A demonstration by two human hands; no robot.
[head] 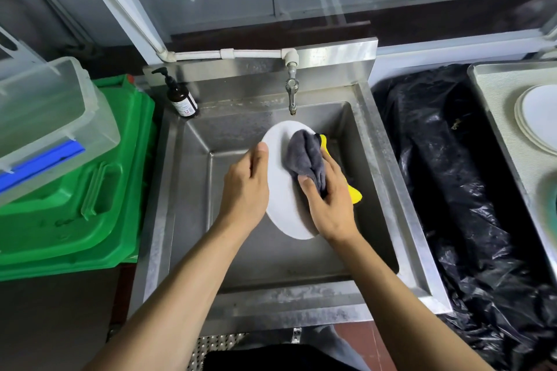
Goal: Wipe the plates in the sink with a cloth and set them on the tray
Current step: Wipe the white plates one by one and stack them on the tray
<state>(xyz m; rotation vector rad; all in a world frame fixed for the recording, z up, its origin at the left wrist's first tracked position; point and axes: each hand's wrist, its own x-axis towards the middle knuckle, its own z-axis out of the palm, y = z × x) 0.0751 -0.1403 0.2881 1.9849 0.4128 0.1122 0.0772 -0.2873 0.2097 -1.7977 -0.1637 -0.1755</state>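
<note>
Over the steel sink (pixel 193 190) I hold a white plate (pixel 281 190) tilted on edge. My left hand (pixel 245 187) grips its left rim, thumb on the face. My right hand (pixel 327 199) presses a grey and yellow cloth (pixel 304 153) against the right side of the plate's face. At the far right a metal tray (pixel 494 117) carries a stack of white plates (pixel 539 117), partly cut off by the frame edge.
A tap (pixel 291 90) hangs over the sink's back wall, with a brown soap pump bottle (pixel 180 96) on the back left corner. A green bin lid (pixel 90 190) and a clear plastic box (pixel 45 117) stand left. A black bag (pixel 452 190) lies between sink and tray.
</note>
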